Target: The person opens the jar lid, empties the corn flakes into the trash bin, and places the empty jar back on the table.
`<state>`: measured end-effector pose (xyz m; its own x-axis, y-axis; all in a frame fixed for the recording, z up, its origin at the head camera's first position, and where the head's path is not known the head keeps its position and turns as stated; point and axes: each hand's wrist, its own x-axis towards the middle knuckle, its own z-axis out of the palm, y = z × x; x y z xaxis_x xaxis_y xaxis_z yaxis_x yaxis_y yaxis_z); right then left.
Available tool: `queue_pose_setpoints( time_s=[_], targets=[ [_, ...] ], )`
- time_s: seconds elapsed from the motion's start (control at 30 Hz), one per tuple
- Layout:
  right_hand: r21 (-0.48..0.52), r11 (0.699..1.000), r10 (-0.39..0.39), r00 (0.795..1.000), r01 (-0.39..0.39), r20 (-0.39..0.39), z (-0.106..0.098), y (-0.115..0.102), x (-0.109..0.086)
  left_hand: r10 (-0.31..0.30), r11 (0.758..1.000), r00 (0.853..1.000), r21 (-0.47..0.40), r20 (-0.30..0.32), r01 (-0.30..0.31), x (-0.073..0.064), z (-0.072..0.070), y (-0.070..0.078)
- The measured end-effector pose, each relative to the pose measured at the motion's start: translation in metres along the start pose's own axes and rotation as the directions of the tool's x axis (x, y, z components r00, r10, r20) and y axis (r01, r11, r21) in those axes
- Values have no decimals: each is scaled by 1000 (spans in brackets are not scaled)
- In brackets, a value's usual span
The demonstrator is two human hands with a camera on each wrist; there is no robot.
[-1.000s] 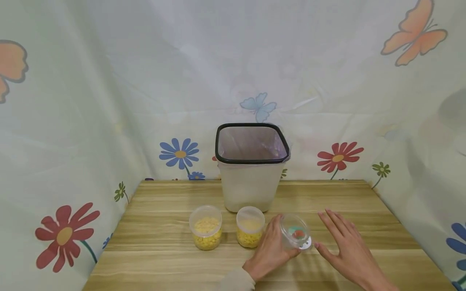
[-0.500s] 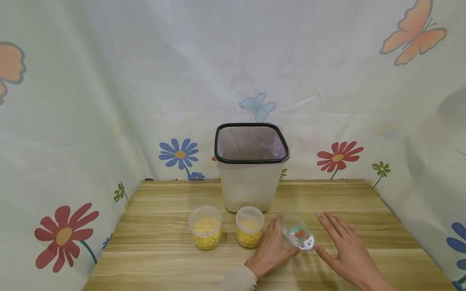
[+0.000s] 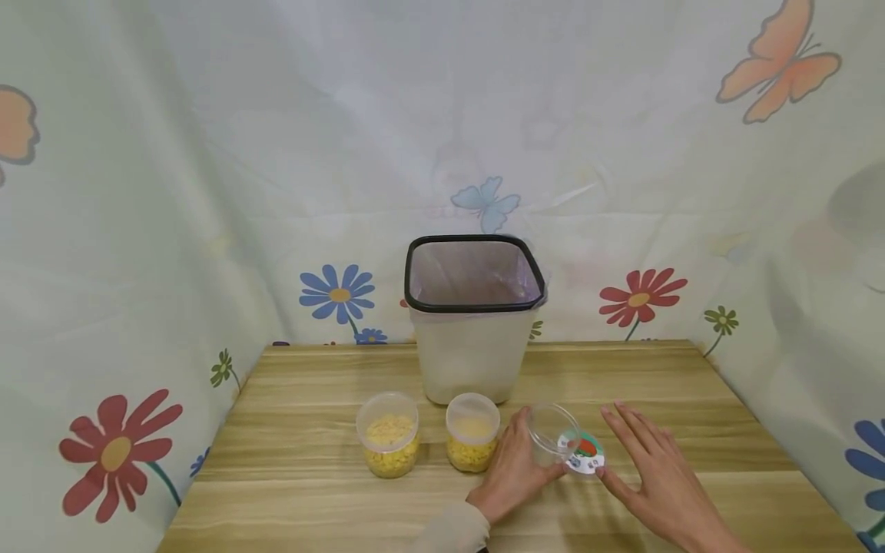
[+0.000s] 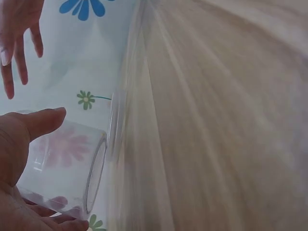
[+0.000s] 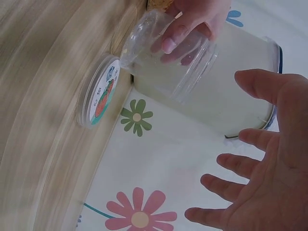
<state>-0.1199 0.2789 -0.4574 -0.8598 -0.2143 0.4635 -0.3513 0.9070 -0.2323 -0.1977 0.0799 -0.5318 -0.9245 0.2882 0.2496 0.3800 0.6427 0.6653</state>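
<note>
My left hand [image 3: 515, 470] grips a clear plastic jar [image 3: 550, 432], with the thumb on the near side and the fingers round the back. In the right wrist view the jar [image 5: 168, 55] looks empty and see-through. Flat on the wooden table, just right of the jar, lies a round clear lid [image 3: 585, 453] with a green, red and white label. The jar overlaps part of the lid in the head view; a narrow gap shows between them in the left wrist view. My right hand [image 3: 653, 476] hovers right of the lid, fingers spread and holding nothing.
Two clear tubs of yellow kernel-like pieces, a left tub [image 3: 389, 438] and a right tub [image 3: 473, 434], stand left of my left hand. Behind them is a white bin [image 3: 473, 353] with a black rim and a liner. A flowered curtain [image 3: 332, 153] surrounds the wooden table [image 3: 311, 376].
The jar has shifted slightly left, and the lid now lies further right, with more of its label uncovered. My right hand has stayed in nearly the same place.
</note>
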Motion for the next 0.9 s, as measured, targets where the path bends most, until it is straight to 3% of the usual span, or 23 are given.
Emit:
queue_pose_setpoints(
  time_s=[0.23, 0.37, 0.73, 0.9],
  targets=[
    [-3, 1000, -1, 1000, 1, -1, 1, 0, -1, -54, 995, 997, -84, -60, 49, 3, -6, 6],
    [0, 1000, -6, 1000, 6, -14, -1, 1, 1, -37, 997, 996, -71, -79, 31, 7, -10, 10],
    [-20, 1000, -19, 1000, 18, -19, 3, 3, -1, -52, 998, 997, 32, -54, 53, 7, -2, 7],
    [-10, 1000, -16, 1000, 15, -11, 4, 3, -2, -58, 998, 998, -7, -25, 58, 8, 4, 2]
  ],
)
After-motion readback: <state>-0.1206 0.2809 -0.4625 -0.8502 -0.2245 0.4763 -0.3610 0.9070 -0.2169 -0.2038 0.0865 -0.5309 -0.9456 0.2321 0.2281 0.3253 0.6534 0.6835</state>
